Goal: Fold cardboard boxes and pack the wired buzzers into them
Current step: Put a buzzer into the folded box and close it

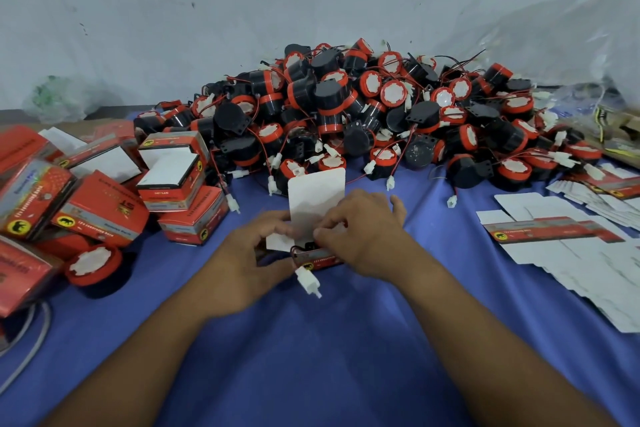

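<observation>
Noted at tabletop [311, 350] centre: red box [320, 258], white flap [317, 201] upright, pinched from either side by left hand [247, 256] and right hand [365, 234]; white connector [308, 280] protruding at front; buzzer pile [346, 107] behind

Buzzer pile [363, 107] back ctr, folded boxes [100, 204] left, flat blanks [571, 246] right, open box [317, 204] front ctr on cloth [311, 340]

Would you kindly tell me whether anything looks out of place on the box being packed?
Yes: a white connector dangles outside the box, over its near edge, while the left hand and right hand grip that box. One buzzer also lies loose beside the packed boxes on the left.
</observation>
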